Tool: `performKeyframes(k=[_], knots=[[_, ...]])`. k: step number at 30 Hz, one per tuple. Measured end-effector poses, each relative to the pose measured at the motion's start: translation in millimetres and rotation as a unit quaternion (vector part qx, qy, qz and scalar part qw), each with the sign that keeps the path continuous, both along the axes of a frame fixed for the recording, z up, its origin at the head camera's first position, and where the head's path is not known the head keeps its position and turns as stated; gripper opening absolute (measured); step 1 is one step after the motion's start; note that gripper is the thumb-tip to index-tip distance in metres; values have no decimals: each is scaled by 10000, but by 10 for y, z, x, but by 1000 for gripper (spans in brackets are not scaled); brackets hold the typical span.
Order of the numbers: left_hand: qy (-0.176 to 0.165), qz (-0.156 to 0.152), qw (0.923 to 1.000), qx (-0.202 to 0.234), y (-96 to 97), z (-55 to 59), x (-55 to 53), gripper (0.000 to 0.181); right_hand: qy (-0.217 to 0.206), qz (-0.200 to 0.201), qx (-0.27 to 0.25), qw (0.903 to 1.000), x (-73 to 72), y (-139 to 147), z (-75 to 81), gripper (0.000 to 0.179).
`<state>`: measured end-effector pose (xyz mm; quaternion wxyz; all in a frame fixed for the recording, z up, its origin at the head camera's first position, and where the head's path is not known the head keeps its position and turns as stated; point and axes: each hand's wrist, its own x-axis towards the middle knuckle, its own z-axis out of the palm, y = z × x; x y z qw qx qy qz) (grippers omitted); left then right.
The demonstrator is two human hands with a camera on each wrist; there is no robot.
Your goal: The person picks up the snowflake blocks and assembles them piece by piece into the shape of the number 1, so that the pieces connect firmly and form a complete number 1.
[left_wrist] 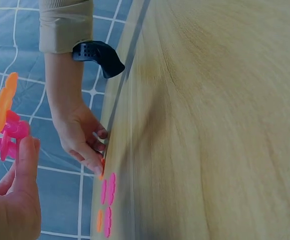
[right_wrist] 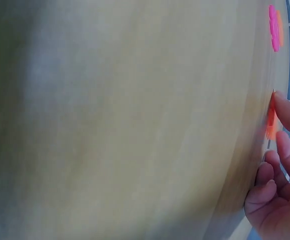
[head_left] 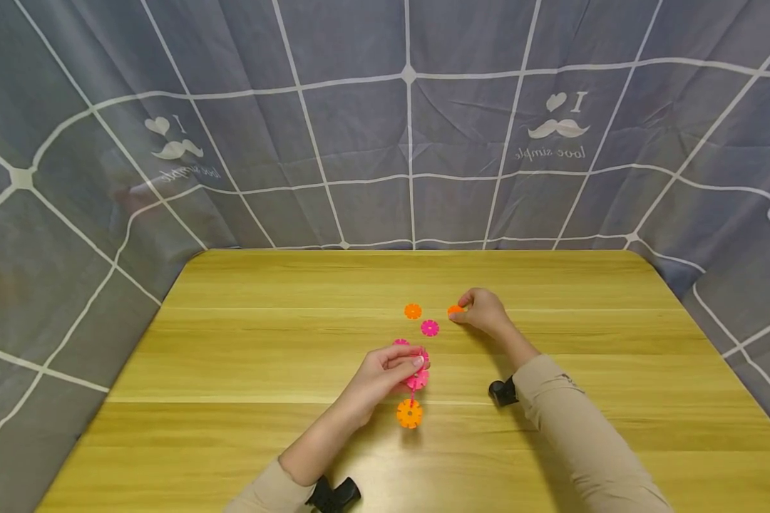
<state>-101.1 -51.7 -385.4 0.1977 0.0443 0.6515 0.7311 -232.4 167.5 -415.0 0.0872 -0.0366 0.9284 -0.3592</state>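
My left hand pinches a cluster of joined notched building discs above the table. Pink discs make up its upper part, and an orange disc hangs at its near end. In the left wrist view, the orange disc and pink discs interlock at angles above the left fingertips. Farther off to the right, my right hand has thumb and finger on a loose orange disc at the tabletop. The right wrist view shows that disc between the digits, partly covered.
Beyond the left hand lie an orange disc and a pink disc. Another pink disc is partly hidden by that hand. The wooden table ends at a grey-blue gridded curtain. Black devices sit at both wrists.
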Motion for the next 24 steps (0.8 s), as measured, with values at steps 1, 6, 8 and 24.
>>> performKeyframes(k=[1, 6, 8, 24], knots=[[-7, 11, 10000, 10, -1, 0, -1, 41, -9, -25, -15, 10000, 3, -4, -2, 33], [-7, 71, 10000, 16, -7, -3, -4, 40, -6, -186, -142, 9997, 16, -24, -21, 34], [7, 80, 10000, 16, -12, -6, -7, 41, 1, -218, -199, 9996, 19, -30, -21, 34], [98, 12, 9998, -197, -33, -48, -31, 43, -567, -488, -1897, 9790, 105, -8, 20, 25]])
